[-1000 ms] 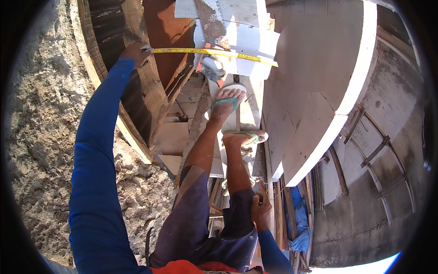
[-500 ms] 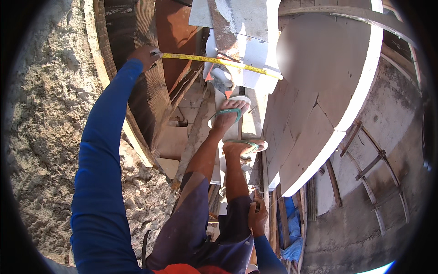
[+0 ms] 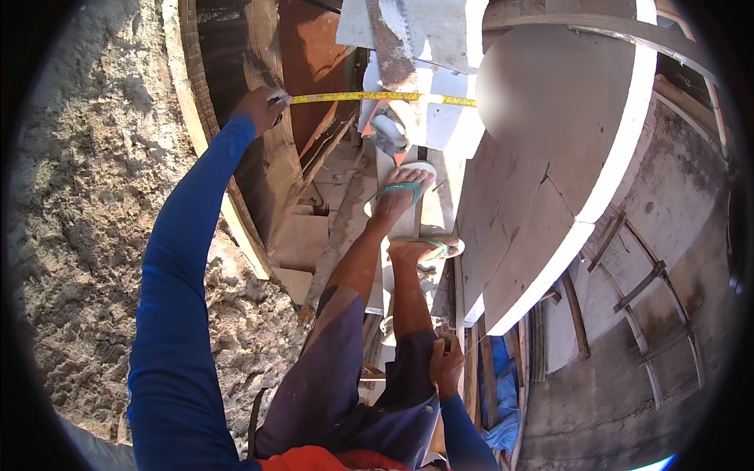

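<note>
Left hand (image 3: 258, 108) clamps a yellow tape measure (image 3: 353, 96) stretched toward the pale wall (image 3: 534, 188); right hand (image 3: 448, 364) curls beside the knee (image 3: 413, 342), its grip unclear.

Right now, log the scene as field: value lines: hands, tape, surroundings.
left_hand: left hand holding one end of yellow tape measure
tape: stretched sideways toward pale block wall; contact unclear
right_hand: right hand beside dark shorts; grip unclear
footwear: flip-flops, green straps
left_side: rough wall
lower_right: blue sheeting
</note>
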